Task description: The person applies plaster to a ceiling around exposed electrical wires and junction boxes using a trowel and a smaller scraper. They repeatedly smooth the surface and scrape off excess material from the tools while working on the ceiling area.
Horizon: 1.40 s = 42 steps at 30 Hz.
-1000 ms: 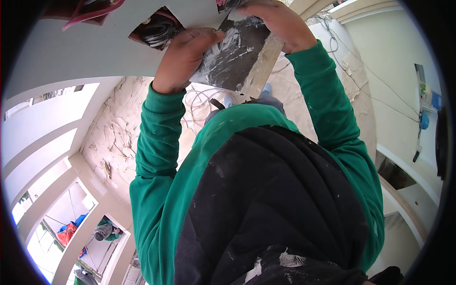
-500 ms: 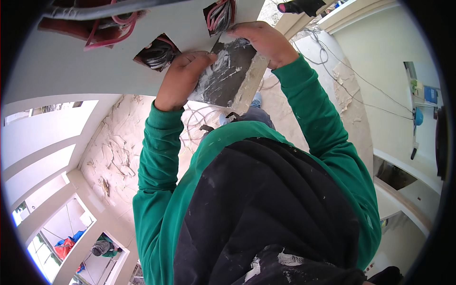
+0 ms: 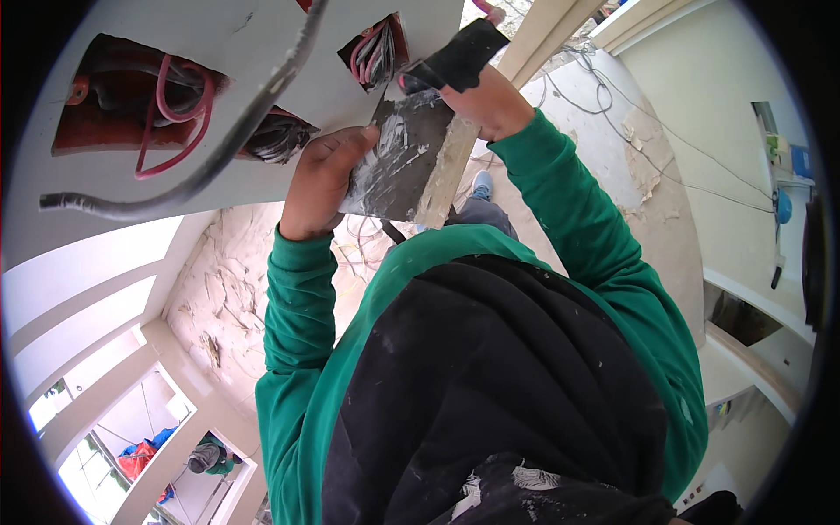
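A dark grey flat panel (image 3: 404, 149), smeared with white plaster and with a pale strip down its right edge, is tilted against the white wall. My left hand (image 3: 325, 175) grips its left edge, thumb along the front. At its upper right corner is my right hand (image 3: 494, 103), closed on the edge; a black piece (image 3: 459, 59) with a pink end hangs in front and hides most of its fingers. Above the panel, a square wall opening (image 3: 374, 54) holds bundled pink and grey wires.
A thick grey cable (image 3: 254, 114) hangs across the wall, past a larger opening (image 3: 131, 101) with pink wire loops. Cables (image 3: 604, 96) trail over the floor at right. Plaster scraps (image 3: 223, 289) litter the floor at left. Another person (image 3: 210, 457) is visible through the lower left frame.
The panel and both hands have shifted slightly left and down. In view, the thick cable now hangs lower across the wall, and the black piece has come down over my right hand.
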Each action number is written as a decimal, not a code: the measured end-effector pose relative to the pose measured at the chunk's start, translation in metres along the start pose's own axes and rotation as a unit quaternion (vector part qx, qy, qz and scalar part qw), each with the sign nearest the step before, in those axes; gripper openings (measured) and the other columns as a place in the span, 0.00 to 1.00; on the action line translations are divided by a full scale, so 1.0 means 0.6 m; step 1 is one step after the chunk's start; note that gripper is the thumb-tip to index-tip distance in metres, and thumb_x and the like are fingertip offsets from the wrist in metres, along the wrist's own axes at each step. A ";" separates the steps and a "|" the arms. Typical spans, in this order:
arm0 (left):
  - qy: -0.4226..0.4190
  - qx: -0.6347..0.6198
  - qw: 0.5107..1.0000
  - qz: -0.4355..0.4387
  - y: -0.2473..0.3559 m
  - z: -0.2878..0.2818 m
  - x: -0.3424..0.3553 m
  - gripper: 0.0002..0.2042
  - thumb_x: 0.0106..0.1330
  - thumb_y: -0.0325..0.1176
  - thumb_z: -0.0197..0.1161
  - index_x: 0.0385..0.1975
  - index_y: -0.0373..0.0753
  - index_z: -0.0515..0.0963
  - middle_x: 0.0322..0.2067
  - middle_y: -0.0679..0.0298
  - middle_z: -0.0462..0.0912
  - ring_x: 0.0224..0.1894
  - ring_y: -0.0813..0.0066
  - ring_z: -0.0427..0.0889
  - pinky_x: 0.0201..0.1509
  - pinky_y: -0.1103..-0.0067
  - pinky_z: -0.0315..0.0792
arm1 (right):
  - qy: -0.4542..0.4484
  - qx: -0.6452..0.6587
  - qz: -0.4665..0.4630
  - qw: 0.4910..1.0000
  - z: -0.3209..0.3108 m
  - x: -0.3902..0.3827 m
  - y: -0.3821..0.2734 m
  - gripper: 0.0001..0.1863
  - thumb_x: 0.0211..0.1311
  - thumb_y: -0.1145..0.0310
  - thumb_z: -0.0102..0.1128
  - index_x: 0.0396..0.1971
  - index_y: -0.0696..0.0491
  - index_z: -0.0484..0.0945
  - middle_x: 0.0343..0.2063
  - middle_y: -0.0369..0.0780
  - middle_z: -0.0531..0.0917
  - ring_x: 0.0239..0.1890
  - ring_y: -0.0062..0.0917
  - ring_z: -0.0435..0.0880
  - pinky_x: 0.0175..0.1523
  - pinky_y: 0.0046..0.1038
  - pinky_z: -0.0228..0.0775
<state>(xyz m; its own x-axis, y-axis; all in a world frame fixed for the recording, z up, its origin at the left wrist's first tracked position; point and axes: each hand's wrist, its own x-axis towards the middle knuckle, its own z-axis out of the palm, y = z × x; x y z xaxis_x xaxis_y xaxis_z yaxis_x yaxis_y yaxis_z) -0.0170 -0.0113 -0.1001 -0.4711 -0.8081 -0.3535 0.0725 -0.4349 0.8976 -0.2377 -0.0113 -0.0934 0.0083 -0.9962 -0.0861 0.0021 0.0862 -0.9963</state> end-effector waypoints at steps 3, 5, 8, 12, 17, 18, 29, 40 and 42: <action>0.004 0.039 0.999 0.018 -0.007 -0.005 0.008 0.15 0.71 0.37 0.59 0.41 0.28 0.82 0.34 0.67 0.84 0.35 0.84 0.76 0.42 0.84 0.70 | 0.000 -0.003 -0.023 1.000 -0.006 0.004 0.010 0.13 0.60 0.68 0.62 0.39 0.60 0.86 0.33 0.37 0.86 0.33 0.19 0.81 0.40 0.22 0.72; -0.009 0.063 0.998 0.007 -0.017 -0.017 0.013 0.15 0.71 0.36 0.59 0.42 0.28 0.82 0.34 0.67 0.84 0.35 0.83 0.76 0.43 0.84 0.70 | -0.028 -0.024 -0.032 0.999 -0.009 0.013 0.016 0.13 0.60 0.68 0.62 0.39 0.60 0.86 0.33 0.37 0.86 0.33 0.18 0.81 0.41 0.22 0.72; 0.014 0.053 0.998 0.005 -0.014 -0.002 0.003 0.16 0.72 0.37 0.58 0.44 0.27 0.81 0.34 0.67 0.84 0.36 0.84 0.76 0.43 0.84 0.70 | -0.064 -0.038 -0.032 0.997 -0.018 0.028 0.021 0.14 0.60 0.68 0.63 0.41 0.61 0.85 0.35 0.38 0.86 0.35 0.18 0.80 0.42 0.22 0.73; 0.007 0.047 0.999 -0.015 0.006 0.004 -0.010 0.16 0.72 0.38 0.59 0.44 0.28 0.81 0.34 0.66 0.84 0.33 0.84 0.77 0.41 0.84 0.71 | -0.076 -0.042 -0.028 0.996 -0.015 0.027 0.021 0.15 0.60 0.68 0.63 0.44 0.61 0.84 0.36 0.37 0.86 0.37 0.18 0.80 0.44 0.22 0.72; 0.027 0.064 0.997 -0.026 0.014 0.003 -0.012 0.15 0.72 0.38 0.58 0.41 0.29 0.81 0.32 0.67 0.83 0.31 0.85 0.76 0.38 0.84 0.70 | -0.064 0.044 0.026 0.997 -0.006 0.017 0.018 0.16 0.60 0.68 0.63 0.45 0.61 0.84 0.36 0.37 0.86 0.39 0.18 0.80 0.47 0.23 0.71; 0.029 0.063 0.997 -0.026 0.014 0.002 -0.011 0.14 0.72 0.37 0.59 0.41 0.29 0.81 0.33 0.67 0.83 0.32 0.84 0.76 0.39 0.84 0.70 | -0.061 0.045 0.013 0.997 -0.004 0.019 0.022 0.16 0.60 0.68 0.63 0.45 0.61 0.84 0.36 0.37 0.86 0.38 0.18 0.80 0.46 0.23 0.72; 0.065 0.118 0.991 0.023 -0.034 -0.030 0.002 0.13 0.73 0.35 0.58 0.44 0.29 0.80 0.37 0.62 0.85 0.34 0.80 0.82 0.41 0.83 0.74 | -0.053 0.112 0.106 0.987 -0.010 0.021 0.013 0.14 0.58 0.68 0.64 0.40 0.60 0.85 0.33 0.36 0.85 0.33 0.18 0.81 0.40 0.23 0.73; 0.012 0.111 0.994 0.000 0.005 -0.009 0.000 0.14 0.72 0.36 0.59 0.43 0.28 0.81 0.35 0.64 0.85 0.33 0.82 0.80 0.40 0.83 0.73 | -0.049 -0.017 -0.071 0.996 -0.017 0.017 0.029 0.15 0.58 0.67 0.64 0.41 0.61 0.85 0.33 0.37 0.86 0.32 0.18 0.81 0.41 0.23 0.74; 0.022 0.115 0.993 0.028 -0.002 -0.017 0.005 0.14 0.72 0.36 0.58 0.43 0.28 0.80 0.35 0.64 0.85 0.33 0.81 0.80 0.41 0.83 0.73 | -0.051 0.000 -0.020 0.999 -0.010 0.012 0.000 0.15 0.58 0.67 0.64 0.40 0.61 0.85 0.33 0.37 0.86 0.32 0.18 0.81 0.41 0.22 0.74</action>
<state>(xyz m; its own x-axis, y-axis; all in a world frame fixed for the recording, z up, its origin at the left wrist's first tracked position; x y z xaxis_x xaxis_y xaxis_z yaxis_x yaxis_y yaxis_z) -0.0095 -0.0173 -0.1051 -0.4320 -0.8474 -0.3086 -0.1077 -0.2913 0.9506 -0.2439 -0.0187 -0.0938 0.1098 -0.9929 -0.0465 0.0037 0.0471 -0.9989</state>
